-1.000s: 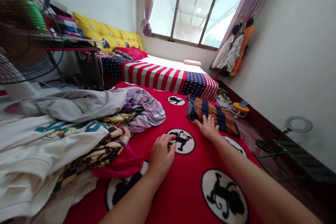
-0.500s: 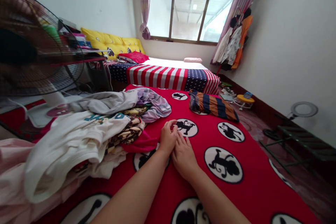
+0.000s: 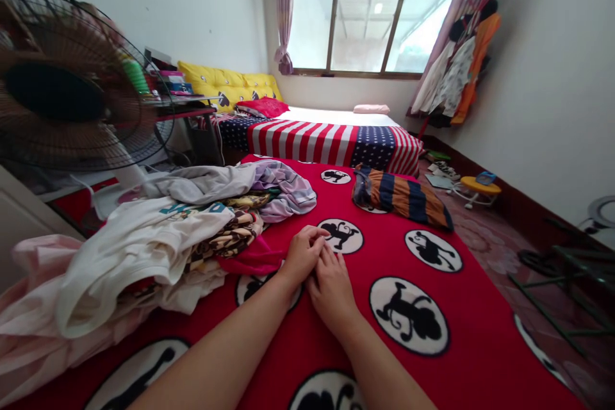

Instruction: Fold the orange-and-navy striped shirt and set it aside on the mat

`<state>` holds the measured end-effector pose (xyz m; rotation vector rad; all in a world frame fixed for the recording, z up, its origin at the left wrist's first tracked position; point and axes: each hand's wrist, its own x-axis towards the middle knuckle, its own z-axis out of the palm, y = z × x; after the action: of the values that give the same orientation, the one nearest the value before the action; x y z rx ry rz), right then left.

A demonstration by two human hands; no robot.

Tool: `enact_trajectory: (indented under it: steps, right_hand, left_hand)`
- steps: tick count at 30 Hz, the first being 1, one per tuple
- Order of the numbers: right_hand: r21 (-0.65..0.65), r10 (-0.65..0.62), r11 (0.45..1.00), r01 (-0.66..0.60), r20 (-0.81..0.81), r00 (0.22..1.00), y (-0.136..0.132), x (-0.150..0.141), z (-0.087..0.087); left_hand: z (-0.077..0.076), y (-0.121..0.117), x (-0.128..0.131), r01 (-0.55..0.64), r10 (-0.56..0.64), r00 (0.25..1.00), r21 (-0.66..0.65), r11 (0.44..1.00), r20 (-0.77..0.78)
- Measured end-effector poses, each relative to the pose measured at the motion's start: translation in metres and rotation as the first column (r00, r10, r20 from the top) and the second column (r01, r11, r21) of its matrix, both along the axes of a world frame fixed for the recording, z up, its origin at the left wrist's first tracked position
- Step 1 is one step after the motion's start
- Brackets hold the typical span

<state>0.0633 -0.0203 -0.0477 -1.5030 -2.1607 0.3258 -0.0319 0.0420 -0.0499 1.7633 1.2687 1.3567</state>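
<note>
Two hands (image 3: 317, 267) rest just beside heaped clothes (image 3: 139, 250).

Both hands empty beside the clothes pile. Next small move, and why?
Probably reach the left hand to the magenta cloth at the edge of the clothes pile. It lies closest, right beside that hand. The left and right hand hold nothing and rest on the red monkey-print blanket, while the folded striped cloth sits farther off.

This was identified as a bedroom in a home. A stars-and-stripes bedcover (image 3: 327, 144) was seen on a far bed, and a red monkey-print blanket (image 3: 480, 333) was spread nearby. Clothes (image 3: 456, 70) were hung beside the window (image 3: 369, 16), and an electric fan (image 3: 72, 90) stood at left.
</note>
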Motion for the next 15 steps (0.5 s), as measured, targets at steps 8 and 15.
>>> enact_trajectory:
  steps: [8, 15]
  right_hand:
    - [-0.005, 0.021, 1.000, -0.021, -0.088, 0.996, -0.0011, 0.0033, 0.0005]
    - [-0.004, 0.045, 0.999, -0.046, -0.144, 0.989, -0.0014, 0.0069, 0.0004]
  left_hand:
    - [0.0033, -0.0031, 0.0010, 0.013, -0.014, 0.999, -0.016, 1.000, -0.036]
    - [0.0038, -0.0031, 0.0026, 0.002, -0.004, 0.998, -0.026, 1.000, -0.064]
